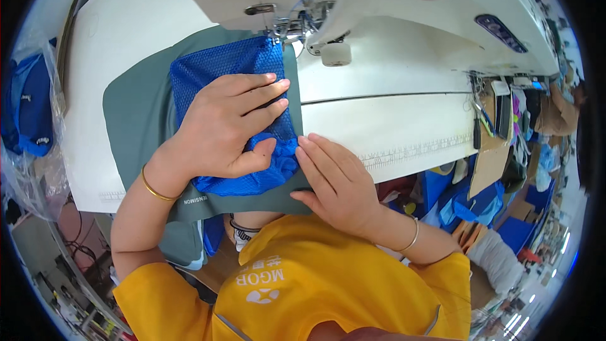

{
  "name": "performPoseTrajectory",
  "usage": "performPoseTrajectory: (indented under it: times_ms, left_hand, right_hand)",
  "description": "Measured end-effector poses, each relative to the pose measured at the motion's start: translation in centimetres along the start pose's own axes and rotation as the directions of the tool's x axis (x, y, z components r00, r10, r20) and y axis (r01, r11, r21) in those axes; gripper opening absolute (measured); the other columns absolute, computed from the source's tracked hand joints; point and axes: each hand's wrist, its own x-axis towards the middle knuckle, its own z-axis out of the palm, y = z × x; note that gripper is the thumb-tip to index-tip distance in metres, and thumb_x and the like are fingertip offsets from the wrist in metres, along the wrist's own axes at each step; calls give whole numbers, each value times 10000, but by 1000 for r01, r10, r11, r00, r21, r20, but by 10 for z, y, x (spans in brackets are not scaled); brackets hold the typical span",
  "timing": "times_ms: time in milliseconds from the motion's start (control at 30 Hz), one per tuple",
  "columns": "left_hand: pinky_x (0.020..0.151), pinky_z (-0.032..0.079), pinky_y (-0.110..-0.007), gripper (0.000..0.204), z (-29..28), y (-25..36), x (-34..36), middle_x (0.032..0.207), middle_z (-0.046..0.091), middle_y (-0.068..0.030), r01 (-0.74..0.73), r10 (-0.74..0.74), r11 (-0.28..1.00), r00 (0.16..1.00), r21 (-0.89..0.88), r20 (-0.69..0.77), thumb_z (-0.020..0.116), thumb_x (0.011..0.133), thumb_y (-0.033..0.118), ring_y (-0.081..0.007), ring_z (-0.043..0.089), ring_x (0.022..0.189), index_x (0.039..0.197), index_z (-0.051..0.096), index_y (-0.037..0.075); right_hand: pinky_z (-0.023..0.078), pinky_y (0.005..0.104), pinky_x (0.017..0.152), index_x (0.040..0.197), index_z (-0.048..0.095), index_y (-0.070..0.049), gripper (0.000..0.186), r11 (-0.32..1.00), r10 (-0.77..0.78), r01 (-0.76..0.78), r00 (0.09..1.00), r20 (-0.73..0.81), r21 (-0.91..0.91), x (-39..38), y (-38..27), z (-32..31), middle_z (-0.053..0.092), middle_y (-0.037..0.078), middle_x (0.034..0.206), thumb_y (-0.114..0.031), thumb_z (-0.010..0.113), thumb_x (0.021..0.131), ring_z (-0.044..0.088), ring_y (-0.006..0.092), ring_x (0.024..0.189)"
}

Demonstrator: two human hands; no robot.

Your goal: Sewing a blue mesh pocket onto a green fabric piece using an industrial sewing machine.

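Observation:
A blue mesh fabric piece (208, 63) lies on a larger grey-green fabric panel (136, 104), both on the white sewing machine bed. Its far right corner sits by the metal presser foot (281, 36) of the sewing machine (372, 0). My left hand (227, 120) rests flat on the mesh, fingers stretched toward the presser foot and thumb out to the side. Bunched blue fabric (278, 167) gathers below that thumb. At the right edge of both layers, the fingertips of my right hand (334, 183) touch the cloth, fingers stretched out and thumb apart.
A printed ruler scale (416, 151) runs along the table's near edge. Right of the machine, small tools (483, 113) lie beside cardboard (489, 170). Heaped fabrics and blue bins (521, 233) stand beyond. At the left hangs a clear plastic bag with blue items (31, 107).

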Motion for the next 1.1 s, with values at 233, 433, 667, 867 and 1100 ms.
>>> performPoseTrajectory:
  times_ms: [233,433,667,867,1100]
  left_hand:
    - [943,541,-439,451,5,-7,-4,1311,676,-156,-17,16,999,1000,-29,-26,630,766,242,-337,641,1205,1136,721,3]
    - [946,542,-438,453,5,-15,-3,1332,664,-150,-29,28,999,999,-22,-39,629,779,243,-338,638,1211,1160,708,11]
    - [976,530,-448,434,5,-24,4,1338,662,-142,-21,21,1000,1000,14,-23,614,810,262,-329,629,1231,1152,710,12]
    - [972,538,-433,393,-1,-28,8,1255,688,-143,-6,9,998,999,69,-44,689,790,268,-323,640,1174,1087,716,13]
    - [978,512,-486,372,-12,4,6,1197,698,-131,-173,170,983,984,-58,-44,731,821,136,-322,638,1117,1174,710,20]
  right_hand:
    - [489,469,1059,1273,601,80,574,998,-43,46,995,88,-33,4,1,-2,598,221,1331,-284,728,848,574,362,1252]
    - [478,481,1068,1246,617,76,541,992,-77,86,993,91,-96,11,6,-4,615,218,1310,-286,721,857,593,353,1205]
    - [460,477,1086,1245,622,70,532,985,-81,91,994,74,-148,21,15,-5,616,211,1304,-270,720,848,597,337,1189]
    - [435,484,1109,1252,622,72,544,987,-56,65,997,60,-149,31,14,-3,623,197,1266,-260,724,834,586,326,1181]
    - [408,482,1132,1238,629,88,521,978,-55,62,998,40,-197,31,16,-2,620,198,1273,-258,692,854,584,329,1185]
